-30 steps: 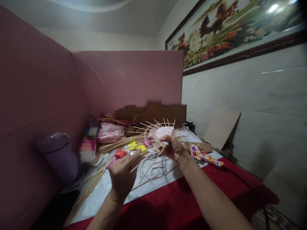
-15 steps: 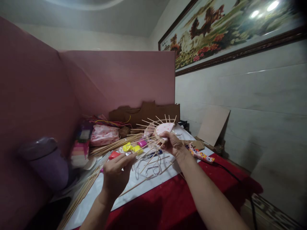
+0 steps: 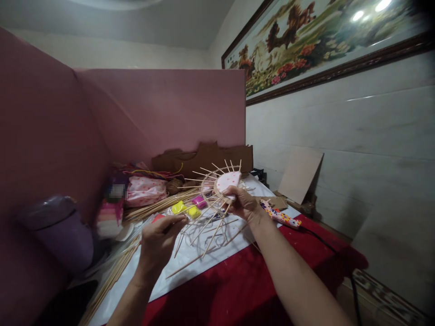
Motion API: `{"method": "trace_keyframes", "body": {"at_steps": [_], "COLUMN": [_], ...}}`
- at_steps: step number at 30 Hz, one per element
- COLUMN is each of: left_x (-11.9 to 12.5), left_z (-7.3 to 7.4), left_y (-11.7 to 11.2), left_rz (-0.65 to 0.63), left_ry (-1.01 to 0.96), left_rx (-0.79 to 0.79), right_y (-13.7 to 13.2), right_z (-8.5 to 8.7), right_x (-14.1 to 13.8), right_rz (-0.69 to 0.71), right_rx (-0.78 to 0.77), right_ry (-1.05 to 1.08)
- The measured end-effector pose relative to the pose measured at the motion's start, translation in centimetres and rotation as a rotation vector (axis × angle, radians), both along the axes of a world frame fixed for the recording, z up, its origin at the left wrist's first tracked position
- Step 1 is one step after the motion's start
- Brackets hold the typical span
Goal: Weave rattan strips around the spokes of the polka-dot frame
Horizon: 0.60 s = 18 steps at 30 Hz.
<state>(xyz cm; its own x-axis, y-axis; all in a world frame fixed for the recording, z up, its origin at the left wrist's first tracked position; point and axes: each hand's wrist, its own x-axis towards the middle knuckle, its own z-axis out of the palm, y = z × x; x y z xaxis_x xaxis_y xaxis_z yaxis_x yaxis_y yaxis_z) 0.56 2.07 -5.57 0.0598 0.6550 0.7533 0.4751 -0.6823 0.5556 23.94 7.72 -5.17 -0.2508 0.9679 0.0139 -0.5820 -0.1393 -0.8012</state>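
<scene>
Right hand (image 3: pixel 243 204) grips spoked piece (image 3: pixel 227 181); left hand (image 3: pixel 158 237) pinched.

Half-round pink dotted piece (image 3: pixel 227 181), cord-edged, stick-spoked, tilted, gripped in right hand (image 3: pixel 242 204)

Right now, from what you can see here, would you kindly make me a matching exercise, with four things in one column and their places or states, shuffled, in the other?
Column one
1. Right hand
2. Glue gun
3. Framed picture
4. Jagged cardboard

Column two
A. Standing upright just in front of the pink partition
B. Hanging on the pale wall
C. Holding a spotted piece
D. Lying on the red-covered table, brightly patterned

Right pairs: 1-C, 2-D, 3-B, 4-A
</scene>
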Motion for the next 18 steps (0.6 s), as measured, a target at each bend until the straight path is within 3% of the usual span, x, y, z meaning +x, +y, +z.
{"method": "trace_keyframes", "body": {"at_steps": [7,13,18], "left_x": [0.6,0.8,0.5], "left_z": [-0.9,-1.3,-1.2], "left_y": [0.0,0.2,0.7], "left_rz": [-0.096,-0.089,-0.017], "left_ry": [-0.19,-0.168,-0.216], "left_rx": [-0.175,-0.219,-0.22], "right_y": [-0.4,-0.9,-1.0], "right_z": [-0.1,-0.4,-0.5], "right_x": [-0.9,-1.9,-2.1], "right_rz": [0.163,0.227,0.2], "right_rx": [-0.022,0.04,0.058], "right_ry": [0.104,0.142,0.12]}}
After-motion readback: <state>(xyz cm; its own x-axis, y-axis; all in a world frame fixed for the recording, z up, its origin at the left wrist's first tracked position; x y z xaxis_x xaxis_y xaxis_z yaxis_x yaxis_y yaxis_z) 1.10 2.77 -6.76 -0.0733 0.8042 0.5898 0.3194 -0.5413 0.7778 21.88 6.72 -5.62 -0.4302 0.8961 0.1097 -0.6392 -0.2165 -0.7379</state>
